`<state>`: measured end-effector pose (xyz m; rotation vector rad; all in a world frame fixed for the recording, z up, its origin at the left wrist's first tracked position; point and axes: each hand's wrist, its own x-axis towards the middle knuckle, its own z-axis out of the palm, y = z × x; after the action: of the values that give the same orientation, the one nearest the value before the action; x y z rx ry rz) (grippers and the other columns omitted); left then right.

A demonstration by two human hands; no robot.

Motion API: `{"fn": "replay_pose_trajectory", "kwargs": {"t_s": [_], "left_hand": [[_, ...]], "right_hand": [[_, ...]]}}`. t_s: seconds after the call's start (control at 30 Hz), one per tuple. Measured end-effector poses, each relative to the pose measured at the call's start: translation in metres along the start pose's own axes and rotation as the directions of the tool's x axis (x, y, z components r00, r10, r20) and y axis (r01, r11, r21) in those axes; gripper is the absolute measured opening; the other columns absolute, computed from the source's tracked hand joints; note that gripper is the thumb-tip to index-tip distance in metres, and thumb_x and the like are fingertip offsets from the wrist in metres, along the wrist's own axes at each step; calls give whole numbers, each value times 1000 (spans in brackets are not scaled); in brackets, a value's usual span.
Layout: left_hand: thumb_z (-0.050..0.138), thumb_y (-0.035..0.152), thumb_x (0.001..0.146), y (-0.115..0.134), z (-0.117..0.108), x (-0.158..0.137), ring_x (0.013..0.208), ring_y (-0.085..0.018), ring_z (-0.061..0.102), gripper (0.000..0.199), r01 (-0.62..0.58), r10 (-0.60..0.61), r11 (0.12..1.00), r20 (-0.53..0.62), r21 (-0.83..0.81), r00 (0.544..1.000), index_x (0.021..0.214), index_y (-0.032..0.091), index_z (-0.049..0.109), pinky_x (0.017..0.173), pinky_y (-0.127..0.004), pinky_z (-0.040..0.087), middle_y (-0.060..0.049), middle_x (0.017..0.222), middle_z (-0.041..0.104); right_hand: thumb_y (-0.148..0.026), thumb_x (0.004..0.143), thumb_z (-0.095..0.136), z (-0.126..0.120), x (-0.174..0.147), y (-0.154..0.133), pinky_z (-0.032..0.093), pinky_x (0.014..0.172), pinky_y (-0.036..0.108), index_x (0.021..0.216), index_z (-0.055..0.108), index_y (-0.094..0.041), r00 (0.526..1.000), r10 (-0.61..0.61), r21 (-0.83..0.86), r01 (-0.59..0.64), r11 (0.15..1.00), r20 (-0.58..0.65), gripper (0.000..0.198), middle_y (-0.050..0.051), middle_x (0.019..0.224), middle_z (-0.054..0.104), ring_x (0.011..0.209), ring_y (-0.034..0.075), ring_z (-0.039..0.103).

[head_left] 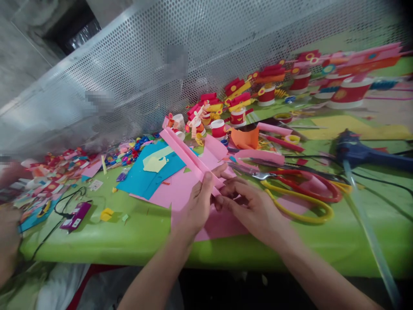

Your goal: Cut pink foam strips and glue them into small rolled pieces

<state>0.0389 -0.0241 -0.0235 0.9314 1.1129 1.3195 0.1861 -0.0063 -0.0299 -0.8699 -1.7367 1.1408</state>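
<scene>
A long folded strip of pink paper (183, 148) slants up and away from my hands above the table. Closed around its near end is my left hand (201, 198), thumb on top. My right hand (247, 200) pinches the same end from the other side, its fingertips close to the left ones. Flat pink sheets (182, 206) lie under both hands, with blue paper (138, 174) and a pale yellow scrap (155, 162) to the left. Just right of my right hand rest scissors with red and yellow handles (300, 215).
Paper-covered cups (238, 117) with rolled paper line the back along a perforated metal screen (135, 64). A blue glue gun (355, 148) with a glue stick and cables sits at the right. Paper scraps, a purple power box (75, 217) and another person's arm (8, 241) are at the left.
</scene>
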Motion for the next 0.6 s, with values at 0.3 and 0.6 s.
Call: {"fn": "replay_pose_trajectory", "kwargs": {"t_s": [0.3, 0.6], "left_hand": [[85, 50, 77, 6, -4, 4, 58, -10, 58, 40, -18, 34, 984, 84, -177, 996, 93, 13, 79, 56, -23, 45, -4, 72, 69], [86, 32, 80, 3, -2, 2, 70, -13, 66, 22, -96, 114, 986, 131, -137, 985, 90, 16, 77, 72, -28, 56, -2, 78, 72]], "right_hand": [[-48, 86, 75, -2, 3, 0, 54, 65, 30, 79, 70, -22, 997, 69, 185, -60, 981, -43, 28, 3, 74, 71, 69, 18, 65], [-48, 85, 80, -6, 4, 6, 55, 63, 24, 82, 71, -20, 986, 142, 415, -94, 905, -86, 29, 1, 71, 68, 65, 13, 64]]}}
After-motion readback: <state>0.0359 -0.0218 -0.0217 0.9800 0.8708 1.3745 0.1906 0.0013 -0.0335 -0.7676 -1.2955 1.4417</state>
